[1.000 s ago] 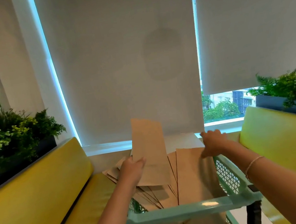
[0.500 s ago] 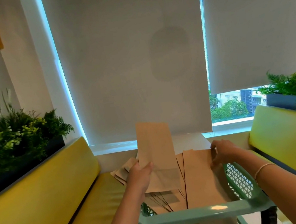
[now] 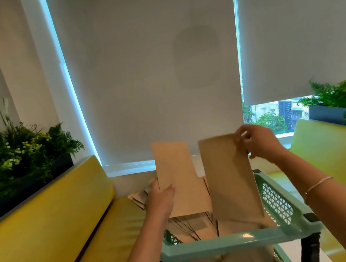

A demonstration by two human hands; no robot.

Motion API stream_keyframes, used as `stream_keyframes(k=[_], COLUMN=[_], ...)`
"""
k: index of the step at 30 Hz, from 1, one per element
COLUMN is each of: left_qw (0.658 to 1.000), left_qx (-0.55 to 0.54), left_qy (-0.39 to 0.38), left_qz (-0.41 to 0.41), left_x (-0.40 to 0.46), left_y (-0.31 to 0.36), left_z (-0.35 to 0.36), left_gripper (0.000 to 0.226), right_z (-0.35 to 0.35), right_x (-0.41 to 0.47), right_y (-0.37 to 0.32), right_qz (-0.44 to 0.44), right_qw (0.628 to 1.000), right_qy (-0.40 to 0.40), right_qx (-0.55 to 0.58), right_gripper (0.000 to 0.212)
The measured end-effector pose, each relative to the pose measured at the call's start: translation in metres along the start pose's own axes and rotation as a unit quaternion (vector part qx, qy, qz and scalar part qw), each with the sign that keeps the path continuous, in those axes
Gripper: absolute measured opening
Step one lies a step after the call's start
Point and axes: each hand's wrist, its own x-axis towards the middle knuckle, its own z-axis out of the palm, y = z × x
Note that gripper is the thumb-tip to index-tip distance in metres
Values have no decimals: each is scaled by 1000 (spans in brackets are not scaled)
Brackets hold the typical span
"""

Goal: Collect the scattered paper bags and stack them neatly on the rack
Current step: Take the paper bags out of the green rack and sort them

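— Where do we have the bags?

— Two are lifted. Our left hand (image 3: pixel 161 200) grips one paper bag (image 3: pixel 178 179) by its lower left edge, thumb curled over the front face, so the bag stands nearly upright above the pile. Our right hand (image 3: pixel 257 143) pinches the second bag (image 3: pixel 231 180) at its top right corner, and that bag hangs tilted, its lower end down inside the rack (image 3: pixel 240 243).

— And the rest?

— A fanned pile of flat bags (image 3: pixel 191 227) lies in the rack's top tray beneath the two lifted ones, with a few ends (image 3: pixel 138 197) poking past the far left side.

— How much room do we have?

— The two raised bags are just beside each other, a narrow gap between them. The green front rim runs below both, and the lattice side wall (image 3: pixel 276 202) stands close to the right bag's lower edge. Yellow benches (image 3: pixel 47 228) flank the rack on both sides, and the window blind (image 3: pixel 147 67) stands beyond. Above the tray the space is open.
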Motion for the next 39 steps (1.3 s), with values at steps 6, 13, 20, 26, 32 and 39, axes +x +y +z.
stream_keyframes(k=[6,13,20,26,32,39], left_qw=[999,993,995,996,999,998], left_qx=[-19,-56,-22,1,16,9], left_qy=[-27,-101,-93,-79,-26,-14], left_qz=[0,1,20,29,39,57], left_x=[1,-10,-3,3,6,7], left_y=[1,11,0,-6,-6,-7], left_z=[1,0,-1,-1,-2,0], left_gripper=[27,42,40,43,38,7], right_z=[-15,55,81,81,48,45], right_x=[11,5,2,2,1,-2], right_y=[-36,-22,-21,-19,16,48], right_qz=[-18,28,46,60,54,78], right_qw=[979,986,982,980,972,894], right_qy=[61,-9,-31,-31,-110,-241], right_qx=[191,167,183,185,-200,-369], right_gripper=[13,17,20,9,47,63])
